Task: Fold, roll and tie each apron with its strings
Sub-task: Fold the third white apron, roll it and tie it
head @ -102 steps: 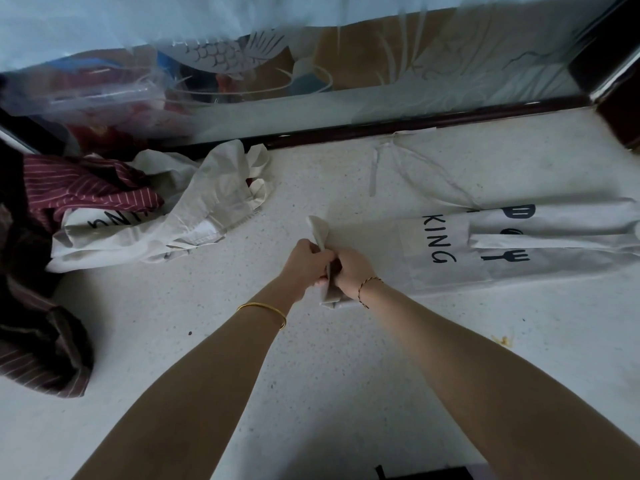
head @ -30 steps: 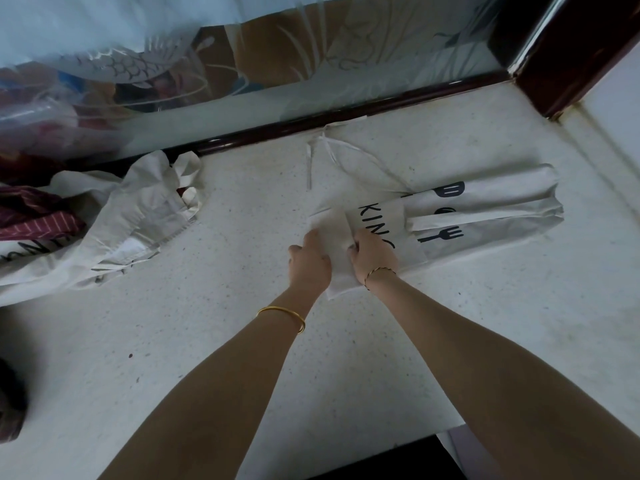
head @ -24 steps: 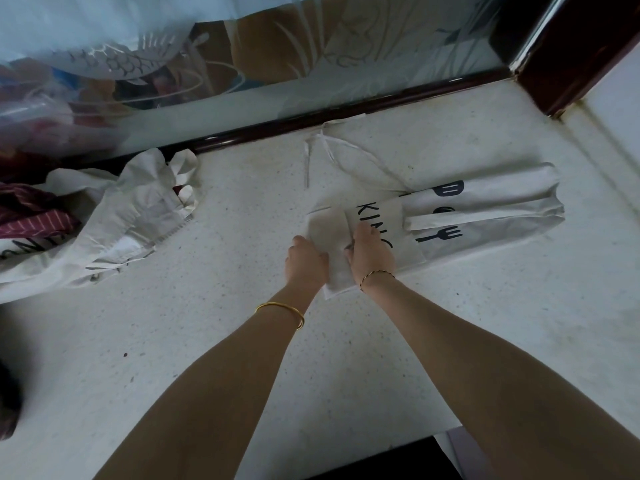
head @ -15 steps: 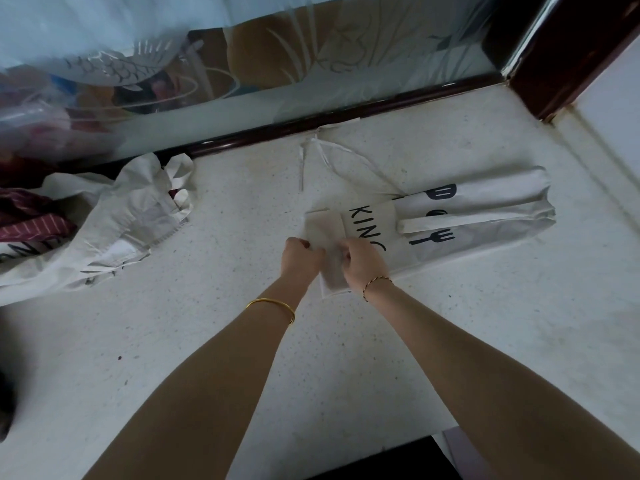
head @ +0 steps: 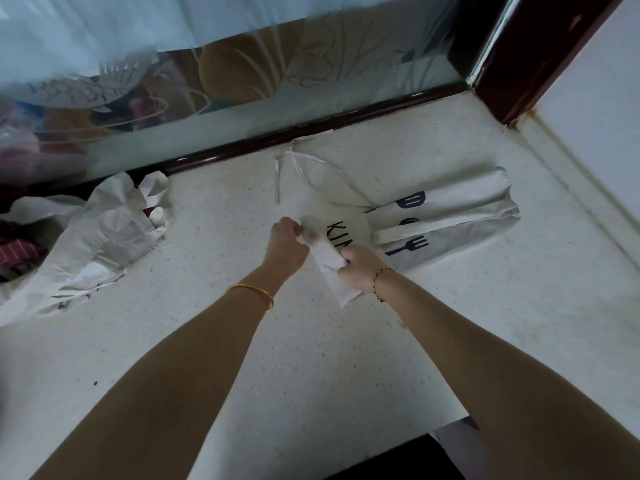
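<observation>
The left hand (head: 289, 245) and the right hand (head: 358, 268) are both curled onto the short end of a pale apron (head: 460, 216). The left pinches the far corner of the rolled end (head: 327, 259) and the right wraps its near part, so each hand is clamped on cloth, with the beginnings of a roll between them. The apron lies on the speckled worktop (head: 311, 358), folded into a long strip that runs away to the right. Its strings (head: 313, 169) trail loose toward the glass panel (head: 242, 109). The fabric looks light, thin and limp, not slippery, so it will likely sag and loosen unless the roll is held at both edges, with the fingers pressing down evenly. The strings are best taken near where they join the strip. Motion blur smears the left fingertips and the cloth beneath them, so how tight the roll is cannot be judged. The print shows only "KIN" before the right hand covers it. At the left edge a heap of pale aprons (head: 100, 237) and a striped cloth (head: 20, 252) are cut off by the frame.
</observation>
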### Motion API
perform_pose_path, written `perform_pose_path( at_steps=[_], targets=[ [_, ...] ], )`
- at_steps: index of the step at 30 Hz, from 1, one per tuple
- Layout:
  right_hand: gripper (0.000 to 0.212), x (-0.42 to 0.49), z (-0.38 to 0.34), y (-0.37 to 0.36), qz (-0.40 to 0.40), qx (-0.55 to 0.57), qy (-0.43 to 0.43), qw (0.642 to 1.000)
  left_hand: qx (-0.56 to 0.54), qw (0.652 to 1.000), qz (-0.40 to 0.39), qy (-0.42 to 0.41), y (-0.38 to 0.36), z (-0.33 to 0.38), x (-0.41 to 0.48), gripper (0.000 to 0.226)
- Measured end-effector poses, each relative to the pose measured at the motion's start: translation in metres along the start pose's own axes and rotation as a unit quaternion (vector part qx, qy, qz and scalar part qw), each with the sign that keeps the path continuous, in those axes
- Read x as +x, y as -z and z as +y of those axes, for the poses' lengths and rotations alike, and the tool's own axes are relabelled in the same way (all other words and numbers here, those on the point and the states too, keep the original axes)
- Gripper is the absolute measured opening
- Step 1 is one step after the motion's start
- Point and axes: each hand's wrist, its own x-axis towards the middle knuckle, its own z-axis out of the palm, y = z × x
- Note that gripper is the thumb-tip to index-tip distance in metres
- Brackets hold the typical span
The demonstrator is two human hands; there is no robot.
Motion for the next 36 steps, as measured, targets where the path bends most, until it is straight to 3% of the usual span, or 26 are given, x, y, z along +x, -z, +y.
perform_pose_path(
  at_steps=[2,4,6,9,13,17,21,24,26,30,36],
  targets=[
    [0.029,-0.002,0.007,0.004,-0.023,-0.067,0.001,0.997,0.076,0.994,-0.032,-0.076,0.001,0.001,0.01,0.059],
    [0.033,-0.006,0.015,0.009,-0.04,-0.121,-0.003,0.992,0.175,0.965,-0.116,-0.157,0.003,0.006,0.012,0.069],
    [0.032,-0.011,0.025,0.017,-0.047,-0.161,-0.008,0.986,0.256,0.914,-0.197,-0.246,0.0,0.01,0.011,0.056],
    [0.024,-0.02,0.035,0.034,-0.028,-0.215,-0.022,0.976,0.335,0.84,-0.241,-0.351,-0.012,0.018,0.005,0.034],
    [0.029,-0.041,0.057,0.055,-0.007,-0.225,-0.059,0.973,0.362,0.797,-0.263,-0.404,-0.041,0.033,-0.015,0.025],
    [0.026,-0.062,0.081,0.062,0.03,-0.169,-0.075,0.982,0.325,0.823,-0.28,-0.372,-0.061,0.034,-0.025,0.026],
    [0.022,-0.075,0.108,0.054,0.147,0.006,-0.082,0.986,0.151,0.925,-0.25,-0.242,-0.065,0.024,-0.03,0.026],
    [0.019,-0.077,0.121,0.043,0.249,0.106,-0.102,0.957,0.055,0.965,-0.192,-0.171,-0.067,0.018,-0.033,0.031],
    [0.023,-0.077,0.126,0.035,0.288,0.132,-0.12,0.941,0.039,0.977,-0.155,-0.144,-0.072,0.016,-0.034,0.027],
    [0.023,-0.071,0.126,0.025,0.317,0.081,-0.14,0.934,0.061,0.981,-0.117,-0.14,-0.078,0.017,-0.039,0.025],
    [0.025,-0.062,0.12,0.027,0.275,-0.013,-0.187,0.943,0.117,0.98,-0.082,-0.138,-0.086,0.02,-0.042,0.034]
  ],
)
